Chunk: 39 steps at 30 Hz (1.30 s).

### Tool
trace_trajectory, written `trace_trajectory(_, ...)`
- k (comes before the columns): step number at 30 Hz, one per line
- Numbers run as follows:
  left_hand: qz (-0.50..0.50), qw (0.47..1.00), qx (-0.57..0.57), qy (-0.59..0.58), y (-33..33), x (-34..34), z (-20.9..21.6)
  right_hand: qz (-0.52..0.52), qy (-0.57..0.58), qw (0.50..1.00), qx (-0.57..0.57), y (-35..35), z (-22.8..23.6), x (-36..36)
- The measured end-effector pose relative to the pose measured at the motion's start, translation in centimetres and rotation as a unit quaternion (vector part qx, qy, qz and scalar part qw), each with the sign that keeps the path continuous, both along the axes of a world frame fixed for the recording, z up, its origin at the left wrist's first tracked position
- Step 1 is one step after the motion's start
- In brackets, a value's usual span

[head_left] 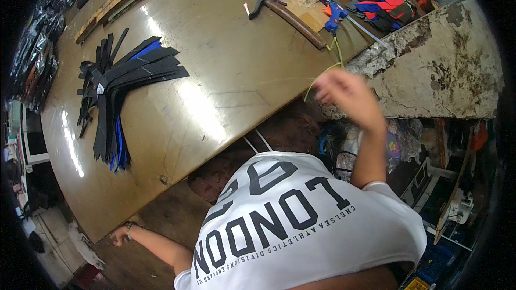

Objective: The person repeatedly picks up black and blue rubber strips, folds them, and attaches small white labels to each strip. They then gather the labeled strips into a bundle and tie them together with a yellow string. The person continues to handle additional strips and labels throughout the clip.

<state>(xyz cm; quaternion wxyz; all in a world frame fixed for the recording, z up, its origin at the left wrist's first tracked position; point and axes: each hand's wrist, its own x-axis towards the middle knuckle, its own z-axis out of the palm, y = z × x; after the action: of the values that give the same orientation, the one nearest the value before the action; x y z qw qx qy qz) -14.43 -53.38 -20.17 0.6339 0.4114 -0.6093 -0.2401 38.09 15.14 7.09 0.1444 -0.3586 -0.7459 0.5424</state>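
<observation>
My right hand (342,95) is raised just off the table's right front edge, its fingers curled and smeared by motion. A thin yellow-green cord (338,49) runs from a blue glue gun (335,16) down past these fingers; whether they touch it I cannot tell. Far to the left, my left hand (120,234) is low against the front corner of the brown table (177,96). Its fingers are small and partly hidden, and I see nothing held in it. A bundle of black and blue fabric strips (115,88), tied in the middle, lies on the table's left part.
A hammer (295,21) with a wooden handle lies by a piece of cardboard (309,8) at the back right. Beyond are red, blue and black strips (379,5). A stained, worn slab (435,70) adjoins the table. Wrapped dark bundles (35,53) stand along the left.
</observation>
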Motion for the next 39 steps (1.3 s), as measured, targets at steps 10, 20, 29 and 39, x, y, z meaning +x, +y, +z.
trace_trajectory(10,-0.745,0.66,-0.065,0.075,39.0,19.3,26.2,-0.093,0.023,0.995,-0.03,6.9,-9.2,6.6)
trace_trajectory(20,-0.879,-0.039,-0.455,-0.134,71.4,36.3,27.0,-0.16,-0.132,0.964,0.167,6.1,-4.8,5.2)
trace_trajectory(29,-0.922,-0.033,-0.366,-0.123,67.4,33.7,26.2,-0.267,-0.255,0.883,0.291,16.7,-5.2,-3.6)
trace_trajectory(39,-0.917,0.199,-0.26,-0.227,58.8,31.6,24.4,-0.355,-0.087,0.873,0.324,16.1,-7.2,-5.3)
